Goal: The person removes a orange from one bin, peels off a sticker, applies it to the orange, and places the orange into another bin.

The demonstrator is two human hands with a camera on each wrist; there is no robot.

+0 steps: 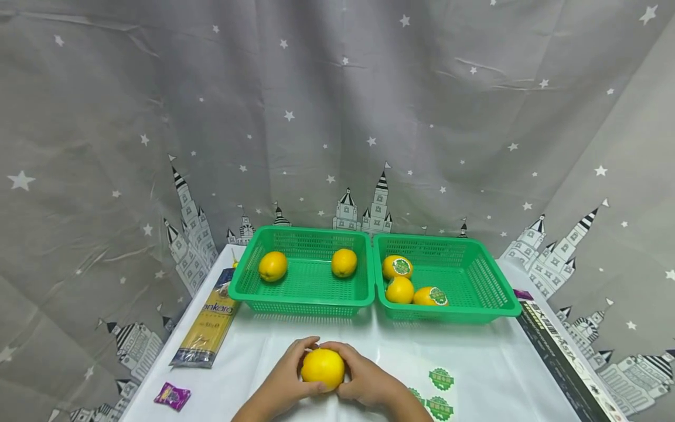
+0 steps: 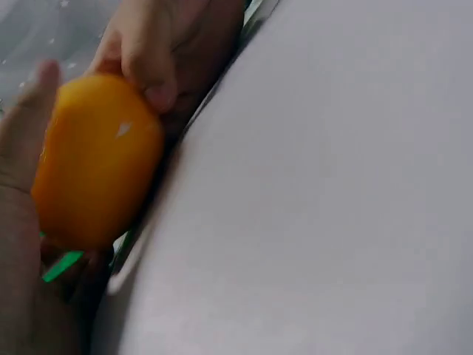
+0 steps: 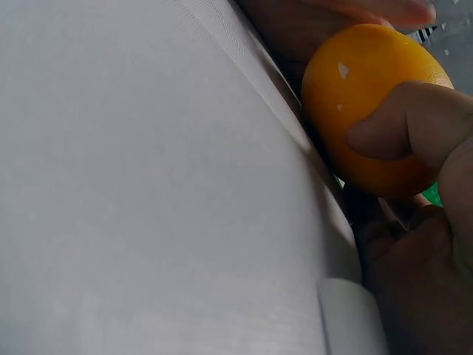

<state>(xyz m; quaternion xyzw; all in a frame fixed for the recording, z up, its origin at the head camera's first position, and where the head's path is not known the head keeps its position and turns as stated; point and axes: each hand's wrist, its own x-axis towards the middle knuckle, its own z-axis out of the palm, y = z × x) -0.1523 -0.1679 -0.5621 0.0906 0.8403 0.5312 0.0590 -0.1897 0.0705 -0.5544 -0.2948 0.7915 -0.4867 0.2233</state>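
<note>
Grey cloth printed with white stars and little castles hangs behind and around a white counter [image 1: 485,351]. Near its front edge both hands are closed round one yellow lemon [image 1: 323,367]: the left hand [image 1: 287,375] cups its left side with the fingers curled over the top, and the right hand [image 1: 366,378] grips its right side, the thumb pressed against the peel as the right wrist view shows. That lemon sits between the palms just above the counter, in front of the gap between two green baskets. Of these, the left basket [image 1: 248,275] holds two plain lemons, one [image 1: 272,266] near its left wall and another [image 1: 344,262] near its right wall, well apart. Touching it on the right, the right basket [image 1: 485,281] holds three lemons bunched at its left end; two of them carry round green stickers [image 1: 401,266]. More green stickers [image 1: 441,378] lie on a sheet on the counter just right of the right hand. A packet of spaghetti [image 1: 211,325] lies along the counter's left edge, a small purple wrapper [image 1: 172,395] lies near the front left corner, and a dark pasta box [image 1: 566,360] runs along the right edge.
</note>
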